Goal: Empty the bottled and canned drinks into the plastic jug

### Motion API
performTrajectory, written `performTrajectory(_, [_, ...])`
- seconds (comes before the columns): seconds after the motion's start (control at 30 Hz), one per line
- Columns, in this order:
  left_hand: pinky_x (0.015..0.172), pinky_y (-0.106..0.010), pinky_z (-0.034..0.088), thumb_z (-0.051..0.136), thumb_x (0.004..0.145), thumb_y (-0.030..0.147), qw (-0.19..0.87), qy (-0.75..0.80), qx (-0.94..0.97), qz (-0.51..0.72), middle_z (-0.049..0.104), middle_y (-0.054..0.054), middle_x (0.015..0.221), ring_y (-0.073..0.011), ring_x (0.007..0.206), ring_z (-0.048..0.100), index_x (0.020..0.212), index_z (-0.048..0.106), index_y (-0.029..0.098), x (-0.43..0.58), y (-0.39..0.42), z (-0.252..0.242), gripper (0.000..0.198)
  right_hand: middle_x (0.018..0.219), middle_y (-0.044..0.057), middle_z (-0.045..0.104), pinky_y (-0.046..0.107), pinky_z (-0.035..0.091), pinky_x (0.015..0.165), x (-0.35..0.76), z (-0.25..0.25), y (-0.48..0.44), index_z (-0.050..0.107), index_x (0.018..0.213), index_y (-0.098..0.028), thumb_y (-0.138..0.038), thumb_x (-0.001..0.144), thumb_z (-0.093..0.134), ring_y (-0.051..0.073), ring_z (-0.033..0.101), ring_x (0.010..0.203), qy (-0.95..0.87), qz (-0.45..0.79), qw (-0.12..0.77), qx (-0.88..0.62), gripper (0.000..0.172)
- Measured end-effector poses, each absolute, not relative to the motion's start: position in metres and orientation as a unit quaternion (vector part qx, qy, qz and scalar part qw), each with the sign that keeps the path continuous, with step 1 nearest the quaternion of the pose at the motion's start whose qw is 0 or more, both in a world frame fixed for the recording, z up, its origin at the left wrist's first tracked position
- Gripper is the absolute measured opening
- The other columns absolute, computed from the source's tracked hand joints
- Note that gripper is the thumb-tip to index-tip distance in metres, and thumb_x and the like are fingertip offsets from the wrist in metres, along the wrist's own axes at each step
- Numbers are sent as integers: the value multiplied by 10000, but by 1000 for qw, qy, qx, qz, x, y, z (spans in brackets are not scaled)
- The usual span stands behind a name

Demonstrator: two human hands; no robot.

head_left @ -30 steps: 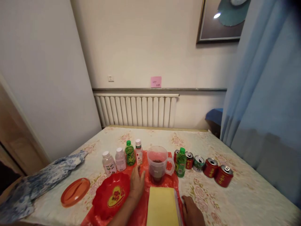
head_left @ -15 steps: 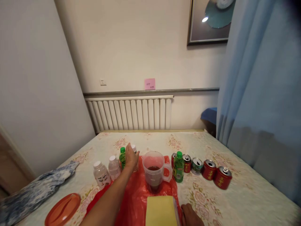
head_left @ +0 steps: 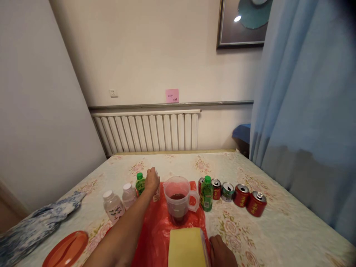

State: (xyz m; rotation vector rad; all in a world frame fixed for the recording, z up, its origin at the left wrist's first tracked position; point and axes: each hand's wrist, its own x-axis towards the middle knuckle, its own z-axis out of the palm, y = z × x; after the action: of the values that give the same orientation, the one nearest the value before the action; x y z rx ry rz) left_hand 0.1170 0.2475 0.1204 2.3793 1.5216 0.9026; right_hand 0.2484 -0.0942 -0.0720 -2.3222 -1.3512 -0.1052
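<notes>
My left hand [head_left: 152, 181] reaches out past the jug, its fingers closed around the top of a bottle [head_left: 156, 195] that stands at the red plastic sheet's far left edge. Most of that bottle is hidden behind the hand. Close by on its left is a green-capped bottle [head_left: 139, 183]. A clear measuring jug [head_left: 178, 209] with dark liquid in it stands on the red plastic sheet [head_left: 155, 230]. Low in view, my right hand [head_left: 222, 252] rests with curled fingers beside a yellow pad-like block [head_left: 185, 247]; what those fingers hold, if anything, is hidden.
Two white-capped clear bottles [head_left: 114, 207] stand on the left, near an orange lid [head_left: 66, 249] and a blue-white cloth [head_left: 41, 226]. Right of the jug are a green bottle [head_left: 206, 194] and a row of several cans [head_left: 241, 195]. A flowered cloth [head_left: 172, 163] covers the table.
My left hand's fingers have closed over the capped top of the bottle; earlier the thumb stood apart. My right hand stays beside the yellow block. The whole view has shifted slightly.
</notes>
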Motion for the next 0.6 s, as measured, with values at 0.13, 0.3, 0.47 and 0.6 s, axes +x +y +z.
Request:
performTrajectory(0.13, [769,-255,441,570,828,151,82,506,807,295,537,-65,1103,-186,956,578,1135,478,185,111,242,122,322,880,47,662,236,400,655,249,-71,-94,615,863,-219,-54,887,394,158,645,761,-487,-28,215,-846,276])
performTrajectory(0.3, [827,-267,445,553,827,132,75,485,816,304,544,-94,1158,-213,1033,571,1183,479,159,96,231,130,365,935,61,660,250,395,683,250,-74,-93,617,928,-217,-80,906,377,167,644,830,-488,-1,202,-849,277])
performTrajectory(0.47, [907,-311,444,566,810,148,82,472,819,315,563,-126,1178,-241,1094,566,1220,495,123,77,210,137,417,905,59,649,264,373,671,246,-70,-96,594,891,-212,-128,940,342,165,629,790,-480,16,205,-853,269])
performTrajectory(0.6, [966,-335,430,555,799,141,102,458,823,319,574,-134,1193,-245,1146,550,1234,507,114,60,184,138,439,901,58,642,262,375,702,243,-64,-100,597,887,-206,-140,942,353,167,621,811,-479,8,208,-853,258])
